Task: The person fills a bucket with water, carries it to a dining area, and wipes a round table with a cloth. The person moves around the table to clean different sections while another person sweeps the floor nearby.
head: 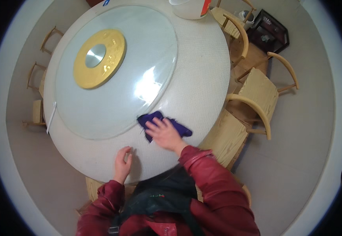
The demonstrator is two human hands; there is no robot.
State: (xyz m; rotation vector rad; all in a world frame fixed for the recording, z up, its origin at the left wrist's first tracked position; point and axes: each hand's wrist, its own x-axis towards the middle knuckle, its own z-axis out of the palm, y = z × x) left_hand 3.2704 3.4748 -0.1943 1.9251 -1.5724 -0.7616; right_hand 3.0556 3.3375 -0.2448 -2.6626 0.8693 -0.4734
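Note:
My right hand [165,134] lies over a dark purple cloth [181,129], palm down with the fingers spread; no fingers are seen curled around it. The cloth is bunched on the round table [200,73], which has a whitish textured top, and its far corner touches or overlaps the rim of the glass turntable [147,44]. Near the table's front edge is my left hand [123,163], empty, with its fingers loosely bent and the thumb apart. Whether it touches the tabletop I cannot tell.
A gold disc [112,65] with a silvery centre sits on the turntable. A clear plastic tub [187,10] stands at the table's far edge; a white strip [51,118] lies at left. Wooden chairs [260,85] surround the table. A dark cabinet [269,32] stands behind, at right.

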